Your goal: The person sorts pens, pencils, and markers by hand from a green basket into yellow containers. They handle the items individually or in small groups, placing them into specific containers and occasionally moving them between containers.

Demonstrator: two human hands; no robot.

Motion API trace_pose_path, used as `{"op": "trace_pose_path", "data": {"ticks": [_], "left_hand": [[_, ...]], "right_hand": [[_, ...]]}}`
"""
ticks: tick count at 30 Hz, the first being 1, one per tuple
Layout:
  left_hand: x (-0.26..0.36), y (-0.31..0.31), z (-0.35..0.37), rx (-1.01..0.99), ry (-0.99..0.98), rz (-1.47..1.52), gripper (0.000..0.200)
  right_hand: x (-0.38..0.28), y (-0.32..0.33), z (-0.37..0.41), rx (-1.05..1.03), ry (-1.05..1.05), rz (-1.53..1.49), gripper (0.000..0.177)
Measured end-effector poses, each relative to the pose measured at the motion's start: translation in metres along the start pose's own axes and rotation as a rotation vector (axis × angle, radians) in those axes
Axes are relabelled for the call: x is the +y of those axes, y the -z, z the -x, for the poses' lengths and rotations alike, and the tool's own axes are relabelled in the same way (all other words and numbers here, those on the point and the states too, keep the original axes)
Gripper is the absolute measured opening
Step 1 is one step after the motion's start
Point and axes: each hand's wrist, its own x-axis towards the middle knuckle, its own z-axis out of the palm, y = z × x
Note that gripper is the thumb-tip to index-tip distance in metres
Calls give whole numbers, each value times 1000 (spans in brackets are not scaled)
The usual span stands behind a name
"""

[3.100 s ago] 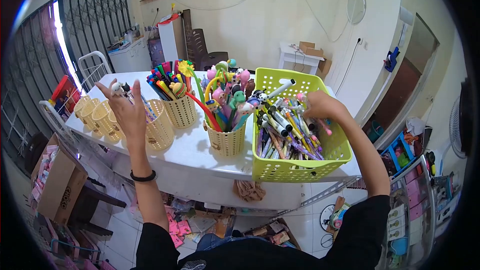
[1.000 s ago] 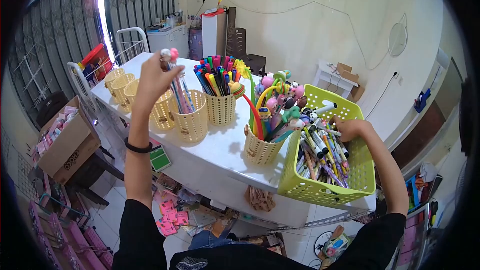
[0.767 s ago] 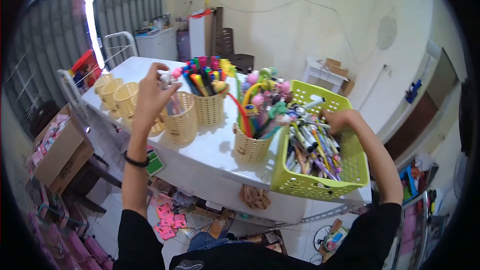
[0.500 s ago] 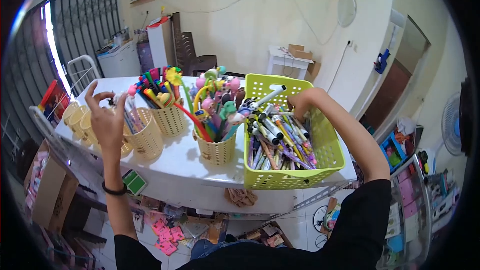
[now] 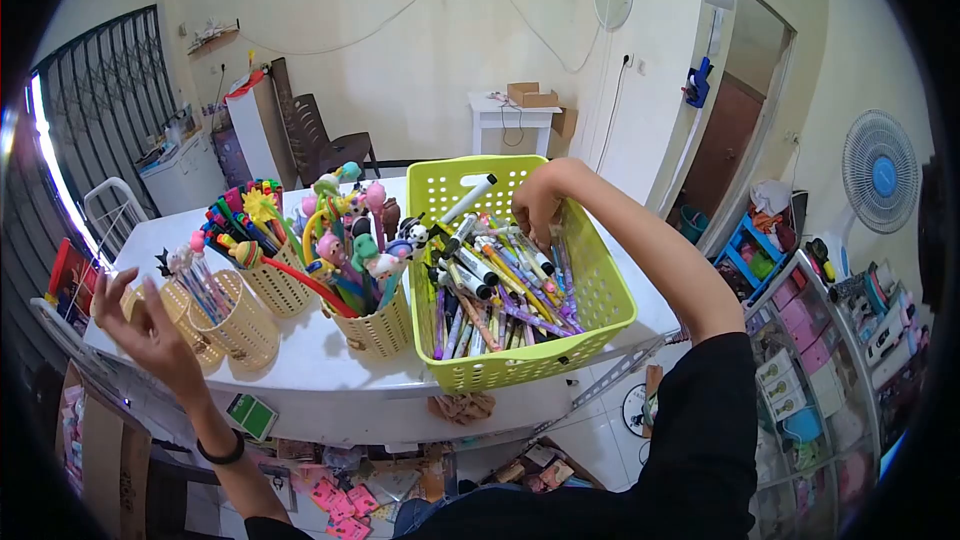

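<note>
My right hand (image 5: 543,202) reaches down into a lime-green plastic basket (image 5: 520,365) filled with loose pens and markers (image 5: 500,285). Its fingers are bent together among the pens at the far right side; what the fingertips pinch is hidden. A white marker (image 5: 468,198) with a black end leans up near the basket's back wall. My left hand (image 5: 150,335) hangs raised, fingers apart and holding nothing, beside a cream woven cup (image 5: 240,325) of thin pens. Behind stands a cup of coloured markers (image 5: 283,287). Next to the basket, another cup (image 5: 380,330) holds animal-topped pens (image 5: 350,235).
The cups and basket stand on a white table (image 5: 310,365). Beneath it lie pink packets (image 5: 340,505) and a brown cloth (image 5: 462,406). A cardboard box (image 5: 110,450) stands at left, a shelf rack (image 5: 800,370) and a fan (image 5: 880,175) at right.
The view has turned right, so the table things appear further left. My left hand has dropped lower and outward from the pen cups. My right hand stays in the basket.
</note>
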Motion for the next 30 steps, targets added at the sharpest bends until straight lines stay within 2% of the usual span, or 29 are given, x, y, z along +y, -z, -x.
{"op": "trace_pose_path", "data": {"ticks": [1, 5, 8, 9, 11, 13, 15, 17, 19, 21, 22, 23, 24, 26, 27, 29, 30], "left_hand": [[2, 1, 0, 53, -68, 59, 35], [19, 11, 4, 140, -171, 172, 30], [40, 11, 16, 63, -89, 375, 23], [48, 8, 20, 68, -87, 368, 23], [63, 5, 27, -166, 123, 466, 17], [91, -11, 26, -324, 197, 516, 13], [113, -24, 21, -589, 263, 557, 14], [132, -46, 20, -734, 171, 575, 19], [152, -63, 14, -873, 251, 648, 24], [160, -85, 12, -888, 47, 612, 25], [165, -93, 9, -888, 47, 613, 25], [170, -99, 5, -986, 46, 623, 24], [173, -102, 4, -1084, 43, 632, 24], [171, -102, 4, -1147, 26, 651, 21], [169, -101, 5, -1211, 9, 666, 19], [158, -92, 12, -1170, -48, 602, 14], [152, -85, 14, -1023, -45, 607, 12]], "right_hand": [[2, 1, 0, 8, 19, -42, 40], [7, 13, 12, -14, 92, -22, 41], [1, 16, 55, 258, 208, -187, 28], [-1, 18, 69, 256, 212, -180, 28], [-5, 20, 96, 524, 253, -153, 24], [-5, 19, 118, 767, 391, -99, 23], [-16, 18, 148, 993, 471, 36, 20], [-27, 17, 178, 1103, 543, 42, 20], [-39, 15, 207, 1210, 499, 50, 21], [-37, 15, 216, 1332, 628, 81, 24], [-42, 12, 221, 1356, 684, -24, 26], [-48, 9, 223, 1376, 740, -131, 28], [-50, 10, 223, 1377, 739, -129, 28], [-54, 13, 221, 1310, 859, -238, 30], [-55, 18, 210, 1291, 1034, -115, 25], [-77, 6, 198, 1459, 988, -170, 30], [-80, 8, 189, 1455, 1141, -266, 26]]}}
